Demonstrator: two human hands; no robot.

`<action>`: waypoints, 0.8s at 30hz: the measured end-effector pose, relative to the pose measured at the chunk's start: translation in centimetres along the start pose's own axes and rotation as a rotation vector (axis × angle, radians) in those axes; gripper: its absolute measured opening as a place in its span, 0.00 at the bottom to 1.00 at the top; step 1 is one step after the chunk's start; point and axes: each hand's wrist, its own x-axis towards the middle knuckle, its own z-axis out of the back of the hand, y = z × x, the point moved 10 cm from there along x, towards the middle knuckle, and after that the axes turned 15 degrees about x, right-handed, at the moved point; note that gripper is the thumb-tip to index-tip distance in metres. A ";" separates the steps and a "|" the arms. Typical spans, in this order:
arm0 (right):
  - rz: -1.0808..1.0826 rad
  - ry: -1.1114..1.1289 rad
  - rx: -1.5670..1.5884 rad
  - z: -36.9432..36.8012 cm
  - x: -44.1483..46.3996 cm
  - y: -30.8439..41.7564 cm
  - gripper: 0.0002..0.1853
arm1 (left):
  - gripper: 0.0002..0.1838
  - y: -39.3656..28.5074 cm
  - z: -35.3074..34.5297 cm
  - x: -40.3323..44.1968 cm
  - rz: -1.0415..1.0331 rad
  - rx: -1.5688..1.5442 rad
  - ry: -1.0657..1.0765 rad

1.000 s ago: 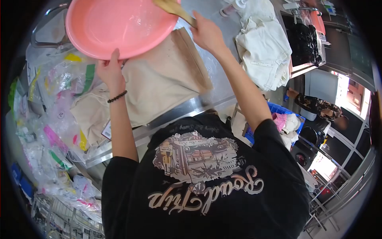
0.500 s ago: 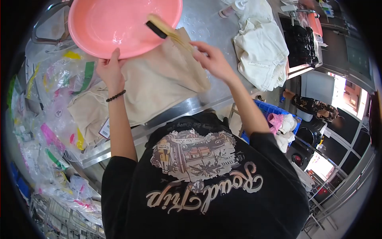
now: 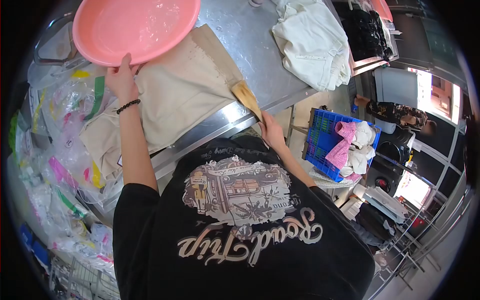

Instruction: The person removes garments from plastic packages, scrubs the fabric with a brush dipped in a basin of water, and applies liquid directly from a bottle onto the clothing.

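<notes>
My left hand (image 3: pixel 121 80) grips the near rim of a pink basin (image 3: pixel 135 30), thumb on the inside. In my right hand (image 3: pixel 271 130) is the handle of a wooden brush (image 3: pixel 245 96); its head lies at the near right edge of the beige trousers (image 3: pixel 175 90), bristles hidden underneath. The trousers lie flat on the metal table (image 3: pixel 260 60), with a darker, wet-looking band along their right end. The basin stands beyond them, close to their far edge.
White garments (image 3: pixel 315 45) lie at the table's right. Clear plastic bags (image 3: pixel 65 145) pile up on the left. A blue crate (image 3: pixel 325 142) with pink and white cloths stands at the right. Farther right is another person (image 3: pixel 400 112) in patterned clothing.
My right hand has brought the brush from over the basin down toward me, onto the trousers' near right edge. My left hand still holds the basin rim. The view has shifted somewhat.
</notes>
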 end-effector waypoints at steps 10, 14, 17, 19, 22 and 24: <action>-0.043 -0.100 0.024 0.2 2.2 -0.4 0.25 | 0.12 0.2 0.3 -0.2 -0.003 0.023 -0.024; -0.022 -0.247 0.162 1.2 3.0 1.1 0.24 | 0.12 0.4 0.2 -0.1 0.025 0.012 -0.013; 0.053 -0.309 0.164 2.3 2.6 1.6 0.23 | 0.12 1.0 -0.1 -0.1 0.030 0.030 -0.004; 0.135 -0.353 0.174 2.6 2.9 2.2 0.23 | 0.12 1.1 0.5 0.4 0.036 0.052 -0.014; 0.037 -0.209 0.099 0.8 4.0 1.1 0.23 | 0.12 0.9 0.3 0.3 0.033 0.022 -0.009; -0.060 -0.063 0.026 -0.9 4.8 0.1 0.22 | 0.12 0.8 0.3 0.0 0.027 -0.004 -0.009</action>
